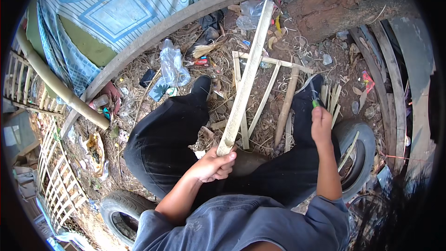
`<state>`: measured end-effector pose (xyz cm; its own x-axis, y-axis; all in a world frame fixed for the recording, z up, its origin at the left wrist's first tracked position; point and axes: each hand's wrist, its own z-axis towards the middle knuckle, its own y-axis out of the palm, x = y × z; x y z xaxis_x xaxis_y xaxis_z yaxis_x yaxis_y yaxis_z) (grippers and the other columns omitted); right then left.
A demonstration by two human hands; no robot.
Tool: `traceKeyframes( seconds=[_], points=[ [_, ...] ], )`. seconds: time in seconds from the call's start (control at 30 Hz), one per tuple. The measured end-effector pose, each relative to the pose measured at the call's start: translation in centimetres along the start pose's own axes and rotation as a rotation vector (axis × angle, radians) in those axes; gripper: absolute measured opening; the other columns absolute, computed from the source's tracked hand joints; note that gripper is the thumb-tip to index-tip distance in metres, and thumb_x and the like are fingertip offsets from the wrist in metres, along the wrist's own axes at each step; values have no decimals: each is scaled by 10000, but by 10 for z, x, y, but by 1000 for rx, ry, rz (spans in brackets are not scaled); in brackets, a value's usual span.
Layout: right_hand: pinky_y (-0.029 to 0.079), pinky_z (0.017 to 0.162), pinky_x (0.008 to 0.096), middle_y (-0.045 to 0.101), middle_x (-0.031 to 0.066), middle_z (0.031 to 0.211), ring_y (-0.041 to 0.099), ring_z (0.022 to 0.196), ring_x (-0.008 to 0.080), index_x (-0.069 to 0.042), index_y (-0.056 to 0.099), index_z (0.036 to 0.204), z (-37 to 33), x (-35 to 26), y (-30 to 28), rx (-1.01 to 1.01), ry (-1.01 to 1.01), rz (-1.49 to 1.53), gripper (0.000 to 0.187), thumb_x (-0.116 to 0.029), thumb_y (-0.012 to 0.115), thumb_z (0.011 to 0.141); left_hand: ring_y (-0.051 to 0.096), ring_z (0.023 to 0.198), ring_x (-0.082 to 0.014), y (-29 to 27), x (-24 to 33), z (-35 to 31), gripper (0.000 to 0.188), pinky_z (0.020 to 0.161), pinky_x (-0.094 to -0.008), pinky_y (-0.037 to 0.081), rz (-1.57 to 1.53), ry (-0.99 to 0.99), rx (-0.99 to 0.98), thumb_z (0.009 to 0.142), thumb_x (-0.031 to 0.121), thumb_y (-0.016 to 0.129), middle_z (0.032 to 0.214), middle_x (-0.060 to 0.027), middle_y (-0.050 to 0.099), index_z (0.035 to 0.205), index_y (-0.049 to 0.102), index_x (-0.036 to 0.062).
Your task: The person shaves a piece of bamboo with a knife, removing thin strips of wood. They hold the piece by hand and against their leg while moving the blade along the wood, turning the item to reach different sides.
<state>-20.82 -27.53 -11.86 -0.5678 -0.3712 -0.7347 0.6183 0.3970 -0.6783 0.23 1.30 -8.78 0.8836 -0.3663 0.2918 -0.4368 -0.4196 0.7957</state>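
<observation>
My left hand (pixel 214 165) is wrapped round the near end of a long, pale split bamboo strip (pixel 249 75). The strip slants up and away from me, its far end tilted slightly right. In my right hand (pixel 321 123) is a knife with a green handle (pixel 315 103). Its thin blade points away from me, above my right lower leg and apart from the strip. Beyond and under the strip lies a small frame of thin bamboo slats (pixel 265 97). A round wooden stick (pixel 286 107) rests beside it, between my legs.
Tyres (pixel 360 151) flank me on both sides. Cut bamboo pieces (pixel 333 100) lie by my right foot. A clear plastic bag (pixel 173 65) and litter cover the ground ahead. A thick log (pixel 346 9) lies far right, and a curved wooden edge with blue cloth (pixel 116 11) runs far left.
</observation>
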Motion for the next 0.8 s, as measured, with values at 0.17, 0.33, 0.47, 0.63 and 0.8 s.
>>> traceKeyframes(
  seconds=[0.17, 0.33, 0.47, 0.63, 0.8],
  points=[
    [442, 500, 414, 549, 155, 569, 582, 538, 354, -23, 562, 697, -38, -68, 65, -362, -370, -3, 433, -420, 610, 863, 196, 451, -34, 6, -14, -9, 226, 367, -204, 134, -7, -135, -12, 983, 319, 487, 574, 65, 242, 876, 387, 148],
    [493, 545, 429, 606, 134, 591, 621, 548, 309, -52, 613, 700, 20, -13, 71, -216, -188, -241, 547, -540, 485, 913, 213, 442, -39, 16, -37, -23, 247, 364, -211, 142, 19, -267, 142, 980, 310, 489, 556, 57, 257, 844, 366, 145],
    [487, 654, 492, 622, 216, 670, 617, 694, 414, -20, 640, 766, 83, 57, 17, 83, 136, -436, 587, -540, 424, 936, 223, 455, -47, 19, -67, -33, 227, 370, -222, 145, 62, -313, 118, 989, 299, 459, 591, 47, 257, 887, 374, 114],
    [462, 601, 441, 583, 201, 633, 596, 679, 421, -13, 631, 789, 30, 2, 16, -32, 10, -110, 489, -460, 492, 931, 227, 463, -44, 9, -49, -40, 196, 378, -210, 156, 98, -178, 207, 987, 285, 457, 606, 34, 286, 911, 395, 116],
    [437, 507, 432, 543, 152, 539, 590, 545, 367, -39, 610, 726, -60, -73, 48, -353, -132, 188, 404, -406, 583, 892, 388, 546, -81, 23, -37, -28, 178, 430, -233, 310, 577, -114, 401, 994, 210, 428, 644, 18, 394, 865, 452, 90]
  ],
)
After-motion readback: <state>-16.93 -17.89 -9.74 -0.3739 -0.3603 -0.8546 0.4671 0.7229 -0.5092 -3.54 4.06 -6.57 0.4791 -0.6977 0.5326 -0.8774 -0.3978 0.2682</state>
